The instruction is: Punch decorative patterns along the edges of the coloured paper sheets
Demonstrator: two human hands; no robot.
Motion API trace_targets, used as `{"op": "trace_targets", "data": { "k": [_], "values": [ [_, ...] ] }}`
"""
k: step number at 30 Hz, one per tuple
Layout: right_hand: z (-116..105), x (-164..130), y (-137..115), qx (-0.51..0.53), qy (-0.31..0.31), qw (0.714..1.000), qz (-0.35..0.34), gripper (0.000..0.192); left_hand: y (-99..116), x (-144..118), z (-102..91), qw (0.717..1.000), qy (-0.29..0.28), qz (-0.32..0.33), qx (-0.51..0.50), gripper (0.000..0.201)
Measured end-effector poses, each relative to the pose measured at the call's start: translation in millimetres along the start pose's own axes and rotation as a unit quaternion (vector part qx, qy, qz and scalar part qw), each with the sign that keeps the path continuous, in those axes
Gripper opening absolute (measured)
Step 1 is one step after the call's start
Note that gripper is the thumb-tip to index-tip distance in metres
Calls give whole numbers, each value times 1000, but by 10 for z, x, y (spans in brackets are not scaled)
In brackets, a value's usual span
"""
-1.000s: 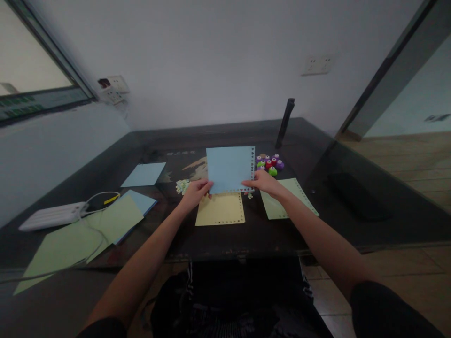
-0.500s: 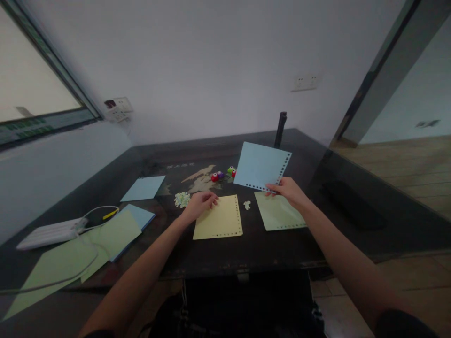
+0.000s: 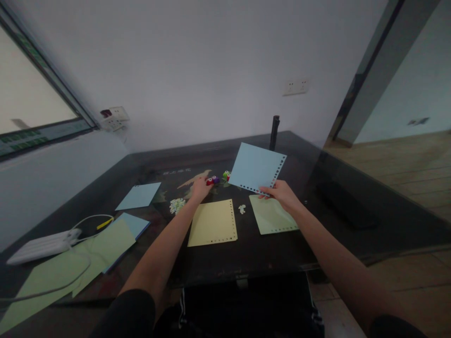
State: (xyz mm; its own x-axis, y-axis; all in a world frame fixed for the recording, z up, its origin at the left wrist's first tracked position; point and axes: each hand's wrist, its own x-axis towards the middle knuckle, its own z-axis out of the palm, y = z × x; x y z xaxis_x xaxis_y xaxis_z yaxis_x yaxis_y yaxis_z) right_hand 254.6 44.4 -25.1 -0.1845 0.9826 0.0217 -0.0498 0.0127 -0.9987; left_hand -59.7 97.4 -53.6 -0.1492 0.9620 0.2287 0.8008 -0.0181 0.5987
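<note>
My right hand (image 3: 282, 195) pinches a light blue sheet (image 3: 259, 164) by its hole-punched lower right corner and holds it up, tilted, above the table. Below it lies a pale green sheet (image 3: 271, 216) with holes along its edge. My left hand (image 3: 200, 188) reaches past a yellow punched sheet (image 3: 213, 223), its fingers loosely apart beside a small red ball-like piece with eyes (image 3: 210, 181). Whether they touch it is hard to tell. A purple piece (image 3: 215, 179) sits against the red one, and a green piece (image 3: 226, 174) stands to the right.
Small pale pieces form a pile (image 3: 176, 205) left of the yellow sheet and a smaller cluster (image 3: 242, 209) right of it. On the left are blue (image 3: 139, 195) and green sheets (image 3: 105, 244), a white power strip (image 3: 42, 246) and cable. A black post (image 3: 274, 133) stands behind.
My left hand has moved forward from the yellow sheet to the red piece. My right hand still holds the blue sheet up. The view has shifted slightly.
</note>
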Motion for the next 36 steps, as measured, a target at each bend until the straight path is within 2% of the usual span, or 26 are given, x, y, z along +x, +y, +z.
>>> {"op": "trace_targets", "data": {
  "k": [3, 5, 9, 11, 15, 17, 20, 22, 24, 30, 36],
  "values": [
    [38, -8, 4, -6, -2, 1000, -7, 22, -44, 9, 7, 998, 21, 4, 58, 22],
    [55, -14, 0, -7, -5, 1000, -8, 21, -59, -30, -34, 999, 27, -3, 43, 21],
    [77, -36, -21, -7, -17, 1000, -3, 16, 60, -248, -120, 996, 44, -19, -77, 22],
    [90, -47, -25, 3, -15, 1000, 0, 16, 219, -432, -107, 979, -1, -24, -202, 26],
    [118, -59, -4, 22, -4, 1000, 6, 20, 592, -812, 16, 904, -139, -28, -404, 37],
    [129, -62, 15, 19, 1, 1000, 5, 23, 708, -933, 68, 845, -180, -64, -499, 38],
    [145, -67, 39, 15, 6, 1000, 0, 27, 743, -1006, 82, 765, -206, -127, -597, 31],
    [159, -69, 52, 16, 9, 1000, -3, 29, 712, -1018, 59, 734, -205, -150, -630, 26],
    [174, -70, 63, 19, 17, 1000, -3, 31, 686, -1027, 29, 724, -203, -150, -642, 25],
    [220, -69, 92, 28, 49, 998, -23, 37, 767, -1104, -2, 726, -187, -128, -649, 23],
    [275, -86, 93, -8, 40, 997, -61, 36, 843, -1155, -1, 722, -183, -104, -659, 18]
  ]
}}
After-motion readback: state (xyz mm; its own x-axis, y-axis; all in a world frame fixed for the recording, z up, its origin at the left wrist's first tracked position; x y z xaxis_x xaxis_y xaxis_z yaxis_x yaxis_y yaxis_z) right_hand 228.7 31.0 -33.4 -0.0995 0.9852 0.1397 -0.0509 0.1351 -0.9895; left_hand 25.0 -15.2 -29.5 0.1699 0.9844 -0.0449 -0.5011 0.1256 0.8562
